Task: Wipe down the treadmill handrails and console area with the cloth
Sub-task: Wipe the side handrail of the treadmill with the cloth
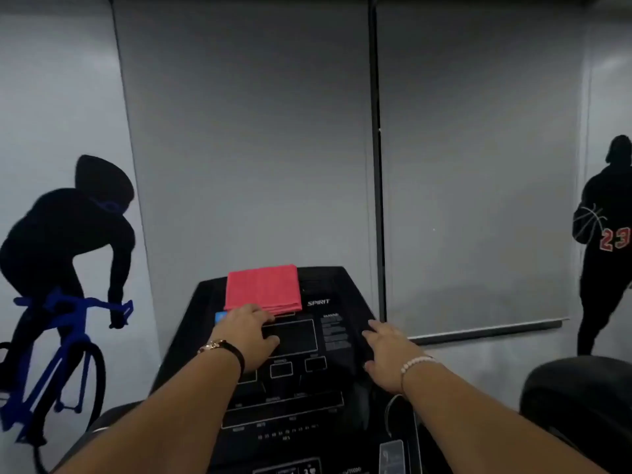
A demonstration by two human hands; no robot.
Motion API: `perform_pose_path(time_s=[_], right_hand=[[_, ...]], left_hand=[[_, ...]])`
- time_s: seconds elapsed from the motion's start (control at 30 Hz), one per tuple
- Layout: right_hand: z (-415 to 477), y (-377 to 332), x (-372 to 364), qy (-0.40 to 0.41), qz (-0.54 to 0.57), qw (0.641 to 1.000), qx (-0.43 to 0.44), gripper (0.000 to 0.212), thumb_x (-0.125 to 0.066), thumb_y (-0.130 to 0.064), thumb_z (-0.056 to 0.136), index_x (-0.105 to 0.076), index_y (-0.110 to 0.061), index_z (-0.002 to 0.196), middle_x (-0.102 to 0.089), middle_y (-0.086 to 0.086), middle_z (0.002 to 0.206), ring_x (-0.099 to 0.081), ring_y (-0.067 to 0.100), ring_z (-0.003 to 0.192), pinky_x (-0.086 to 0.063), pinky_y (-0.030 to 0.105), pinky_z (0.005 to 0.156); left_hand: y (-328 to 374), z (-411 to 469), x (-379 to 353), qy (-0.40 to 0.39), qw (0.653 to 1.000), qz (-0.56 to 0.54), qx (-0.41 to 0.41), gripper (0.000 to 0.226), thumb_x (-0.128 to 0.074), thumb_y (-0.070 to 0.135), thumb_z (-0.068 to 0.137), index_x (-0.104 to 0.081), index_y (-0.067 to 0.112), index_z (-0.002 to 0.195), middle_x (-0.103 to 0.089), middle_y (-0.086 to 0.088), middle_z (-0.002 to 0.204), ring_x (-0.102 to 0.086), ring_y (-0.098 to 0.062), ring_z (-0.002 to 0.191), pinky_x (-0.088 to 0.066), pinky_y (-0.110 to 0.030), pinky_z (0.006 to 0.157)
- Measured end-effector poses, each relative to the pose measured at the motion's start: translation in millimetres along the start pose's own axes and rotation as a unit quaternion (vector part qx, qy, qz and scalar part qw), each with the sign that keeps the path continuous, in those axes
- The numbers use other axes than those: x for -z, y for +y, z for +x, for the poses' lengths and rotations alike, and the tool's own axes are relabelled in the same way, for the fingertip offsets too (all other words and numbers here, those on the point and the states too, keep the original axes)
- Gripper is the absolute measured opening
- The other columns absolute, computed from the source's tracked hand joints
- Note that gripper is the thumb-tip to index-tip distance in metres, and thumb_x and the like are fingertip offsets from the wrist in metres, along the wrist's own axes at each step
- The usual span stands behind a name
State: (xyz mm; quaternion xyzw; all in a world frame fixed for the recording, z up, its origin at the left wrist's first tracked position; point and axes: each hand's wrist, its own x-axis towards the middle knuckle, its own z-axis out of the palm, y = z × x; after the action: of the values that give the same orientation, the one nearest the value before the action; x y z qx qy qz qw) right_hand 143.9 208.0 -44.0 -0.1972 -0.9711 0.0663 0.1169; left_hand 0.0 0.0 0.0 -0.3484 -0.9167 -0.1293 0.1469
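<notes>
A folded pink cloth (264,287) lies on the top of the black treadmill console (337,289), left of centre. My left hand (249,335) reaches over the console screen, its fingertips close to the cloth's near edge; whether they touch it is unclear. My right hand (386,350) hovers over the console's right side with fingers extended, holding nothing. A dark handrail end (578,391) shows at the lower right, and another rail (113,419) at the lower left.
Grey roller blinds (253,148) hang right behind the console. A cyclist mural (68,268) covers the left wall and a basketball player mural (608,241) the right wall. A white cord (390,415) loops near the console's lower right.
</notes>
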Motion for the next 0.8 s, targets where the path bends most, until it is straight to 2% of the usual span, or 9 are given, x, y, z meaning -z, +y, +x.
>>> perform_pose_path(time_s=[0.13, 0.23, 0.33, 0.4, 0.5, 0.6, 0.67, 0.73, 0.8], right_hand=[[11.1, 7.5, -27.7, -0.057, -0.021, 0.998, -0.019, 0.060, -0.046, -0.020, 0.094, -0.020, -0.009, 0.147, -0.007, 0.004, 0.158, -0.009, 0.024, 0.144, -0.015, 0.035, 0.118], [17.1, 13.0, -46.0, -0.060, -0.028, 0.998, -0.022, 0.054, -0.046, -0.013, 0.091, -0.032, -0.007, 0.143, -0.016, 0.002, 0.155, -0.026, 0.023, 0.138, -0.028, 0.034, 0.113], [16.0, 14.8, -47.3, -0.027, -0.054, 0.998, -0.016, 0.048, -0.040, -0.007, 0.090, -0.041, -0.009, 0.138, -0.026, 0.002, 0.149, -0.037, 0.023, 0.129, -0.038, 0.036, 0.106], [14.6, 18.3, -48.6, -0.027, -0.073, 0.997, -0.002, 0.051, -0.037, -0.005, 0.091, -0.035, -0.010, 0.142, -0.023, 0.000, 0.151, -0.033, 0.022, 0.131, -0.037, 0.036, 0.106], [11.5, 25.1, -50.5, -0.041, -0.086, 0.995, 0.010, 0.059, -0.034, -0.005, 0.092, -0.020, -0.013, 0.149, -0.008, -0.003, 0.157, -0.017, 0.020, 0.140, -0.029, 0.034, 0.112], [10.7, 27.1, -48.9, -0.045, -0.093, 0.995, 0.012, 0.061, -0.034, -0.005, 0.092, -0.017, -0.015, 0.149, -0.005, -0.005, 0.157, -0.013, 0.019, 0.142, -0.027, 0.033, 0.114], [10.6, 26.4, -47.4, -0.043, -0.094, 0.995, 0.011, 0.061, -0.035, -0.005, 0.092, -0.019, -0.016, 0.149, -0.007, -0.005, 0.157, -0.015, 0.019, 0.141, -0.028, 0.033, 0.113], [11.0, 27.0, -47.6, -0.044, -0.092, 0.995, 0.008, 0.061, -0.037, -0.005, 0.091, -0.021, -0.016, 0.149, -0.008, -0.005, 0.156, -0.017, 0.019, 0.140, -0.030, 0.034, 0.112], [9.4, 25.7, -47.0, -0.051, -0.095, 0.994, 0.002, 0.061, -0.038, -0.005, 0.091, -0.021, -0.016, 0.149, -0.007, -0.005, 0.156, -0.015, 0.019, 0.141, -0.032, 0.035, 0.111]], left_hand=[[-8.2, 22.1, -14.0, 0.010, 0.999, 0.036, 0.011, 0.039, -0.054, 0.045, 0.087, -0.055, 0.031, 0.123, -0.044, 0.004, 0.136, -0.039, -0.017, 0.125, -0.033, -0.033, 0.106], [-7.3, 40.2, -28.7, -0.013, 0.996, 0.083, 0.004, 0.048, -0.049, 0.046, 0.090, -0.045, 0.033, 0.135, -0.028, 0.001, 0.151, -0.022, -0.021, 0.139, -0.018, -0.040, 0.115], [-6.9, 56.0, -36.6, -0.019, 0.994, 0.106, 0.000, 0.053, -0.046, 0.044, 0.092, -0.034, 0.033, 0.142, -0.016, 0.000, 0.156, -0.011, -0.022, 0.144, -0.009, -0.043, 0.116], [-5.2, 63.6, -44.0, -0.012, 0.995, 0.100, 0.000, 0.058, -0.047, 0.040, 0.093, -0.025, 0.030, 0.146, -0.013, -0.001, 0.157, -0.010, -0.022, 0.144, -0.007, -0.042, 0.116], [-1.0, 75.1, -55.5, -0.006, 0.997, 0.079, 0.012, 0.067, -0.048, 0.032, 0.094, -0.012, 0.023, 0.150, -0.011, -0.002, 0.157, -0.015, -0.022, 0.143, -0.012, -0.041, 0.116], [2.3, 82.1, -61.2, 0.035, 0.995, 0.095, 0.018, 0.057, -0.049, 0.023, 0.094, -0.027, 0.016, 0.146, -0.035, -0.006, 0.149, -0.037, -0.026, 0.133, -0.029, -0.039, 0.110], [3.4, 83.8, -60.2, 0.080, 0.990, 0.118, 0.005, 0.042, -0.050, 0.014, 0.091, -0.046, 0.014, 0.133, -0.056, -0.010, 0.126, -0.054, -0.030, 0.112, -0.043, -0.040, 0.096], [4.6, 82.7, -59.1, 0.091, 0.986, 0.138, -0.006, 0.032, -0.048, 0.008, 0.089, -0.055, 0.012, 0.120, -0.061, -0.011, 0.110, -0.060, -0.031, 0.098, -0.047, -0.040, 0.083], [4.6, 82.5, -62.6, 0.089, 0.986, 0.142, -0.010, 0.032, -0.044, 0.003, 0.087, -0.060, 0.012, 0.113, -0.063, -0.012, 0.107, -0.061, -0.031, 0.095, -0.048, -0.039, 0.080]])
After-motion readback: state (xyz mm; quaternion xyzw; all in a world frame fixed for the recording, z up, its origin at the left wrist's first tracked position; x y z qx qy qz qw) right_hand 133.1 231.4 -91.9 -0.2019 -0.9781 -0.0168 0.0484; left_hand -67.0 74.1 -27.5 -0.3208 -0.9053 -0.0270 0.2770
